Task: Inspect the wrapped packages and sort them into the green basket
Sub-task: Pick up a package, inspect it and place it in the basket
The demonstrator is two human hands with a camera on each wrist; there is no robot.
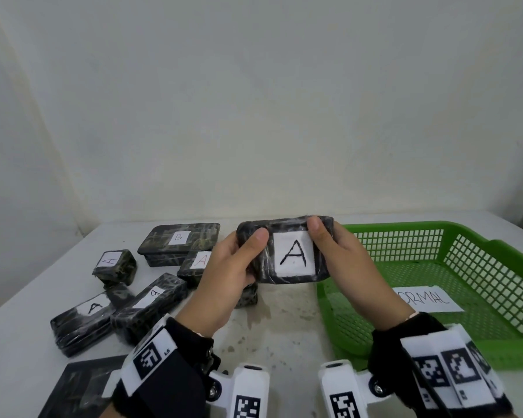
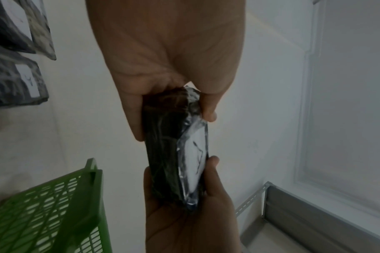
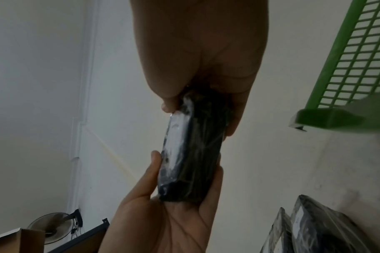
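Black marbled package (image 1: 284,251) with a white label (image 1: 293,254); green mesh basket (image 1: 480,260); white table (image 1: 278,327).

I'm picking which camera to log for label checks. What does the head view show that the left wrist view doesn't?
Only the head view shows the letter A on the held package, the paper marked ORMAL in the green basket, and the B-labelled box. Only the left wrist view shows the package's thin edge and a grey metal frame. Both show the left hand and right hand gripping opposite ends.
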